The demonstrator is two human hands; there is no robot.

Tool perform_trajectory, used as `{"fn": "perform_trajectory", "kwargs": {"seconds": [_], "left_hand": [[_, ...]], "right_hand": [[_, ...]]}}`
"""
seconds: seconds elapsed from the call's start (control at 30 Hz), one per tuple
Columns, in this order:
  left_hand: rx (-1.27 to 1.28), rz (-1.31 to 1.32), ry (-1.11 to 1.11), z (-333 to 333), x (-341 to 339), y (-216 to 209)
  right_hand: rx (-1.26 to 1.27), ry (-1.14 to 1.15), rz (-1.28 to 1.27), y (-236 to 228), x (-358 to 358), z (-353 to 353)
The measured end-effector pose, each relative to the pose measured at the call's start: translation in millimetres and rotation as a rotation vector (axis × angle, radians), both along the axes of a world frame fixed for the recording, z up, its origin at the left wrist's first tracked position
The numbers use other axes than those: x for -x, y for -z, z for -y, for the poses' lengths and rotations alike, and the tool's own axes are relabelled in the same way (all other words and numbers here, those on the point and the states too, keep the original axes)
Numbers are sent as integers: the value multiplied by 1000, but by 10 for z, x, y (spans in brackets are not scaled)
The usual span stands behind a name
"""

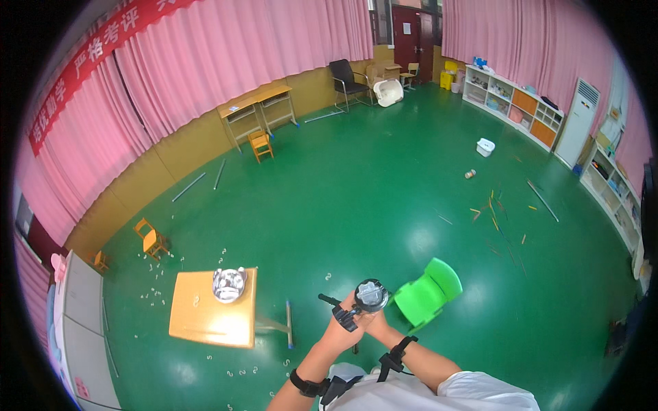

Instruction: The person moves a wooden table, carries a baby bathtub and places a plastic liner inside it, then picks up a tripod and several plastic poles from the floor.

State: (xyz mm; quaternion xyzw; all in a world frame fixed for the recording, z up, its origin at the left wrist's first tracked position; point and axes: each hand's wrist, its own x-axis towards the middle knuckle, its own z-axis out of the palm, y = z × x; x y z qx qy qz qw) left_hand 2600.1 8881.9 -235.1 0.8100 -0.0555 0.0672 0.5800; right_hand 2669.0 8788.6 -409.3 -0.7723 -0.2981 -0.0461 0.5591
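Observation:
I hold a small dark pot with a round clear lid (pixel 371 295) up in front of me; its black handle sticks out to the left. My left hand (pixel 340 329) grips it from below near the handle. My right hand (pixel 375 321) is pressed against the pot's underside beside the left one, and its fingers are mostly hidden. Both wrists carry black straps. A shiny metal bowl (pixel 228 284) stands on the far edge of a small orange table (pixel 205 318) to my left.
A bright green chair (pixel 430 291) lies tipped on the green floor just right of my hands. Small yellow chairs (pixel 151 239), desks, white shelves (pixel 514 103), a white tub (pixel 485 146), scattered sticks (pixel 493 212) and small white bits lie around the room.

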Motion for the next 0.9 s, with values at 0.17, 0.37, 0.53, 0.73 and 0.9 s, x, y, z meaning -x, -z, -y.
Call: {"fn": "perform_trajectory", "kwargs": {"seconds": [0.17,0.37,0.53,0.73,0.9], "left_hand": [[50,26,-113,-697,-1519,53],[68,68,-50,-1484,-3619,381],[-56,84,35,-2070,-5336,223],[-32,74,21,-2581,-7368,234],[-129,64,8,-3036,-9076,123]], "right_hand": [[-15,-55,-173,-128,-1587,-709],[-10,-31,-209,-8,-3458,-1344],[223,94,-251,-234,-4949,-1830],[43,121,-254,-327,-6927,-2421],[-14,117,-92,-353,-8707,-2957]]}}
